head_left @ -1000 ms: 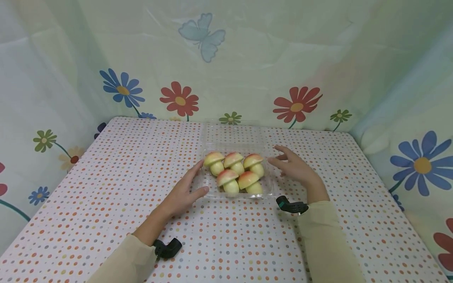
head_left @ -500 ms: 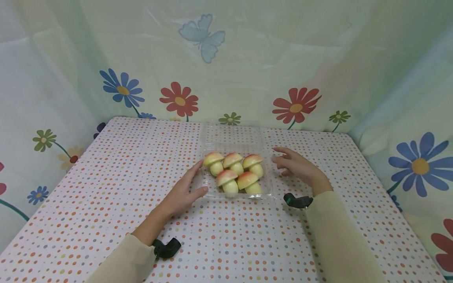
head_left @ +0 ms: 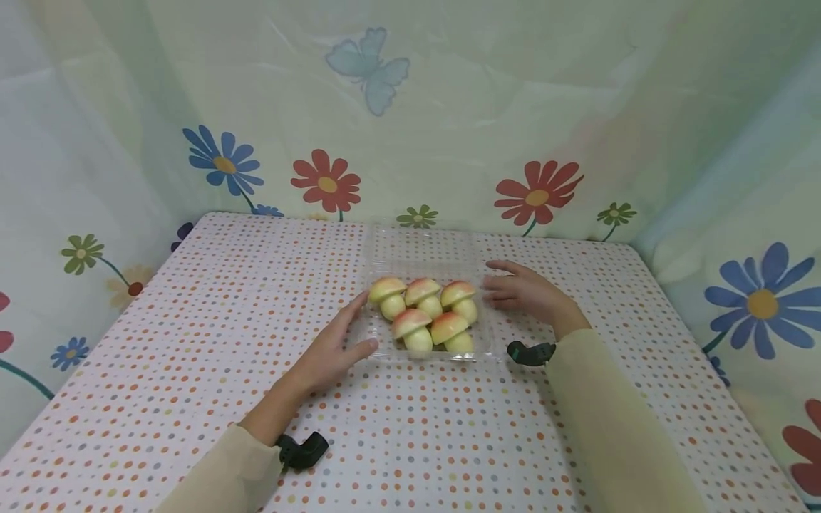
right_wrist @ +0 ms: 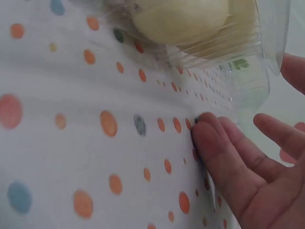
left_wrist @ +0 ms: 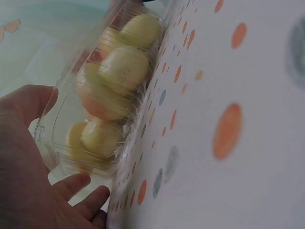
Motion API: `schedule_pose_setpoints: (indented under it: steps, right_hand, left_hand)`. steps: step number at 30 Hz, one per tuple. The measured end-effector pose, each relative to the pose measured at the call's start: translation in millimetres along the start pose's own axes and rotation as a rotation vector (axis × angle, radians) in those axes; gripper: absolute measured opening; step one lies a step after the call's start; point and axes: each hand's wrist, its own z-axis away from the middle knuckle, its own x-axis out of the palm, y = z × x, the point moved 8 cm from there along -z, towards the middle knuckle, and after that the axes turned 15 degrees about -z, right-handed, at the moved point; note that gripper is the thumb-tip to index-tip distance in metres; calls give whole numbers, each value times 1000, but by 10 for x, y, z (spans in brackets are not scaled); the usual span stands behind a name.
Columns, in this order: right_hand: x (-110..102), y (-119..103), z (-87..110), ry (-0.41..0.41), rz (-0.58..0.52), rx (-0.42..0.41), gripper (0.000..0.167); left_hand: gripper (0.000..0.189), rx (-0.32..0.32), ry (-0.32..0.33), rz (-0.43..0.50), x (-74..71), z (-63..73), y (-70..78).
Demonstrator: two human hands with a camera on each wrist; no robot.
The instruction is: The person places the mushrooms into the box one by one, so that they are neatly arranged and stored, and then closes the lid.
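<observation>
A clear plastic clamshell box [head_left: 383, 333] sits on the table, its lid [head_left: 423, 246] laid back toward the far edge. Inside stand several mushroom-shaped pieces [head_left: 419, 340], pale yellow-green with red-tinged caps. My left hand [head_left: 330, 356] lies along the box's left side, fingers and thumb extended; the left wrist view has the thumb at the box wall [left_wrist: 59, 114] and other fingers low by the table. On the other side, my right hand [head_left: 532, 296] is beside the box's right wall with relaxed fingers and holds nothing. In the right wrist view its fingertips [right_wrist: 209, 136] are near the tabletop.
A dotted cloth covers the table [head_left: 212, 342]. Behind it and at both sides hangs a flowered curtain [head_left: 436, 107]. Black wrist cameras are on my left wrist [head_left: 304, 450] and right wrist [head_left: 531, 353], just below the hands.
My right hand first drew slightly right, away from the box, then came back left toward its right wall. The left hand and the box stay where they were.
</observation>
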Motion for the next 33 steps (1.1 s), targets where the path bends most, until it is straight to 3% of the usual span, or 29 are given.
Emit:
schedule_pose_setpoints:
  steps: [6, 11, 33]
  right_hand:
    - [80, -15, -99, -83, -200, -39, 74]
    - [101, -22, -104, -70, -289, -45, 73]
    - [76, -44, -67, 13, -294, -79, 75]
  left_hand:
    - [81, 0, -5, -10, -8, 13, -4]
    - [80, 5, 3, -5, -15, 20, 4]
    - [81, 5, 2, -11, -8, 6, 9]
